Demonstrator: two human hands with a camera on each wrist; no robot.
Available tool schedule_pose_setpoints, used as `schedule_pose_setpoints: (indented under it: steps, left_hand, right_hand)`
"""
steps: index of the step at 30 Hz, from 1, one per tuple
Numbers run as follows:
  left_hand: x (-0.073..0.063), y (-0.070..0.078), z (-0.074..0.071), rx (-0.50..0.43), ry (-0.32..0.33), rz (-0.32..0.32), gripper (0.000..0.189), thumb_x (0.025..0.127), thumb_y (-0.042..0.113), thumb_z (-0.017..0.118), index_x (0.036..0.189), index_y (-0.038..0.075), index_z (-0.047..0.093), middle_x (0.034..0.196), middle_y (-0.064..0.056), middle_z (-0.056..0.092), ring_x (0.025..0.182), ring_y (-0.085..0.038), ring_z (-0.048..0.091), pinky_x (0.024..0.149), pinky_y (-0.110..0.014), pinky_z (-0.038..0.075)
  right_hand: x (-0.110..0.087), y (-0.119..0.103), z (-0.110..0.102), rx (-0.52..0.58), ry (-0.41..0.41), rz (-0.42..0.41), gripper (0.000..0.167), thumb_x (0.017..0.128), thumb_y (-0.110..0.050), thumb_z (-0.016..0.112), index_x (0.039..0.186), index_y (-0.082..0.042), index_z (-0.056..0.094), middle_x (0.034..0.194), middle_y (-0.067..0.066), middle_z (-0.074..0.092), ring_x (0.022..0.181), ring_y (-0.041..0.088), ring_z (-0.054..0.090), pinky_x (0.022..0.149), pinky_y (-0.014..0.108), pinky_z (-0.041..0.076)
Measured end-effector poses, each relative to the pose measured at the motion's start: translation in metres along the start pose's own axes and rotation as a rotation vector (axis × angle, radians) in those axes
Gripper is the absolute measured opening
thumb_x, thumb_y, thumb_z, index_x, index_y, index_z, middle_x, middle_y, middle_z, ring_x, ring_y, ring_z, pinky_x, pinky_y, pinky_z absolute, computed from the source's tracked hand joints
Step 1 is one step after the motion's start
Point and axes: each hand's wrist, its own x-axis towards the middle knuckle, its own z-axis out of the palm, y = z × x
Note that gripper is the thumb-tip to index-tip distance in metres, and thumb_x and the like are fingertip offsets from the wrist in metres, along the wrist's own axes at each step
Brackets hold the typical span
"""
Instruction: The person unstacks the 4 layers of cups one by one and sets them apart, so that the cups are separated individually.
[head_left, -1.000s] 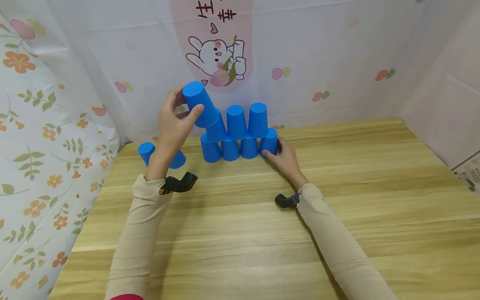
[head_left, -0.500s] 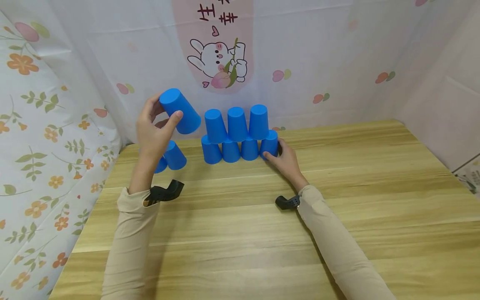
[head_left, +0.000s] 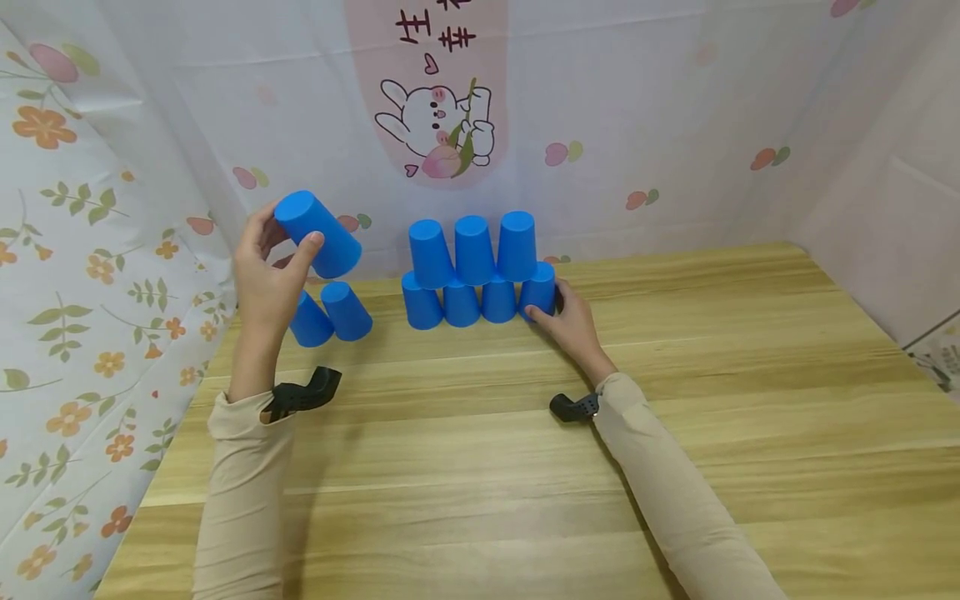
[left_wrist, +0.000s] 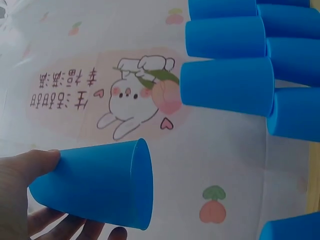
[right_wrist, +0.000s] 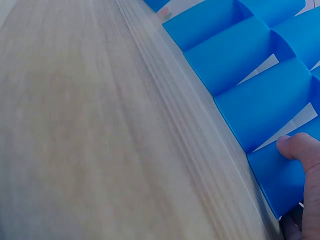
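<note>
In the head view my left hand (head_left: 270,275) holds a blue cup (head_left: 318,235) upside down and tilted, raised above the table at the left. Thumb and fingers wrap its narrow end in the left wrist view, the cup's wide rim (left_wrist: 142,185) pointing away from the palm. My right hand (head_left: 573,325) grips the rightmost bottom cup (head_left: 537,287) of a stack, thumb on its front. That stack has a bottom row of several upside-down blue cups, with three cups, such as the middle one (head_left: 474,250), standing across their tops.
Two more upside-down blue cups, one (head_left: 347,311) beside another (head_left: 310,321), stand on the wooden table (head_left: 465,467) left of the stack. A printed cloth (head_left: 600,100) hangs right behind the table. Black wrist mounts (head_left: 303,393) stick out at both cuffs.
The left hand has carried its cup left and slightly down, away from the top row's left cup, over the two separate cups. The right hand stays on the end cup.
</note>
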Motion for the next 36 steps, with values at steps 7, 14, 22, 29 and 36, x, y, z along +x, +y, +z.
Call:
schedule_pose_setpoints:
  steps: [7,14,22,29,36]
  left_hand:
    - [-0.005,-0.009,-0.012,0.032,0.040,-0.077,0.049,0.086,0.025,0.068,0.131,0.013,0.053,0.120,-0.006,0.060,0.106,-0.016,0.056,0.079,-0.026,0.051]
    - [-0.014,-0.020,-0.024,0.018,0.084,-0.136,0.049,0.085,0.024,0.068,0.130,0.011,0.052,0.122,-0.009,0.058,0.108,-0.020,0.054,0.088,-0.028,0.045]
    - [-0.023,-0.034,-0.035,-0.004,0.189,-0.155,0.050,0.083,0.020,0.070,0.128,0.007,0.054,0.120,-0.011,0.058,0.107,-0.020,0.055,0.097,-0.031,0.041]
    - [-0.030,-0.044,-0.047,0.072,0.254,-0.172,0.050,0.082,0.023,0.070,0.127,0.009,0.054,0.119,-0.008,0.060,0.106,-0.018,0.055,0.094,-0.030,0.043]
    - [-0.036,-0.050,-0.052,0.077,0.269,-0.200,0.050,0.082,0.021,0.070,0.128,0.009,0.054,0.120,-0.008,0.059,0.106,-0.017,0.055,0.096,-0.030,0.041]
  right_hand:
    - [0.000,-0.002,0.000,0.001,0.000,-0.003,0.066,0.086,-0.025,0.067,0.138,0.003,0.036,0.135,0.021,0.044,0.126,0.034,0.041,0.103,0.046,0.034]
    - [0.000,-0.003,0.000,-0.015,-0.004,0.001,0.066,0.086,-0.026,0.066,0.138,0.003,0.036,0.136,0.021,0.044,0.126,0.034,0.041,0.103,0.045,0.033]
    - [-0.001,-0.003,0.000,-0.015,-0.004,0.013,0.065,0.086,-0.025,0.067,0.137,0.003,0.037,0.135,0.021,0.045,0.126,0.034,0.041,0.103,0.046,0.034]
    - [0.000,-0.002,0.000,-0.014,-0.007,0.008,0.065,0.086,-0.026,0.067,0.137,0.003,0.037,0.136,0.021,0.045,0.126,0.033,0.041,0.103,0.045,0.033]
    - [-0.001,-0.002,0.000,-0.015,-0.003,0.007,0.065,0.086,-0.024,0.067,0.137,0.004,0.037,0.135,0.022,0.045,0.125,0.034,0.042,0.103,0.045,0.034]
